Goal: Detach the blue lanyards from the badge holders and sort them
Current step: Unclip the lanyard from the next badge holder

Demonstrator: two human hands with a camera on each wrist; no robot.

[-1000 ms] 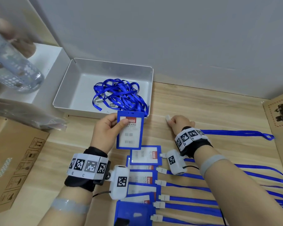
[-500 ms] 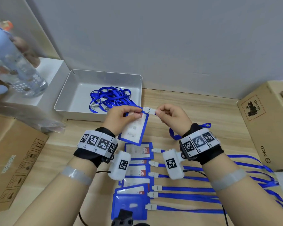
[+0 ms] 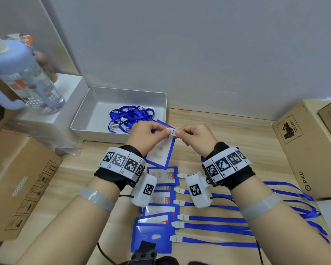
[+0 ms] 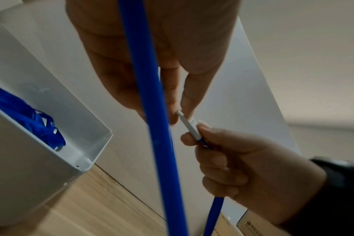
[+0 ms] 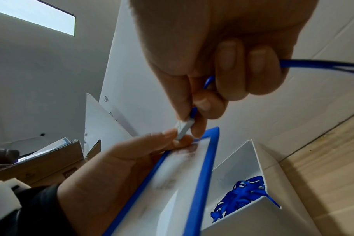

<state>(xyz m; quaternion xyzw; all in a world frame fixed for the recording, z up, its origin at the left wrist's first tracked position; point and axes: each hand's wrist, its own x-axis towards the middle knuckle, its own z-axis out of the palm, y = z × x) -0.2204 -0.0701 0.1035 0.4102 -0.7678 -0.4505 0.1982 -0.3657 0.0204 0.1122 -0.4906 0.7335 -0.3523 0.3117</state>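
A blue-framed badge holder [image 3: 161,150] hangs tilted above the table, pinched at its top by my left hand [image 3: 163,131]. My right hand [image 3: 180,133] pinches the white clip [image 3: 172,131] where it joins the holder. In the right wrist view the clip [image 5: 184,128] sits between thumb and finger, and the blue lanyard strap [image 5: 313,63] runs out through the curled fingers. The left wrist view shows the holder's blue edge [image 4: 152,111] and the clip [image 4: 189,123]. Several loose lanyards [image 3: 130,116] lie in the white tray [image 3: 96,119].
Several more badge holders [image 3: 163,175] lie in a column near me, their lanyards [image 3: 218,219] stretched out to the right. Cardboard boxes stand at the left [image 3: 17,188] and right [image 3: 310,150]. A bottle [image 3: 27,79] stands on a white box behind the tray.
My right hand has lifted the clip off the table and met the left hand, which tilted the holder. Both hands now pinch at the clip, closer together than half a second ago.
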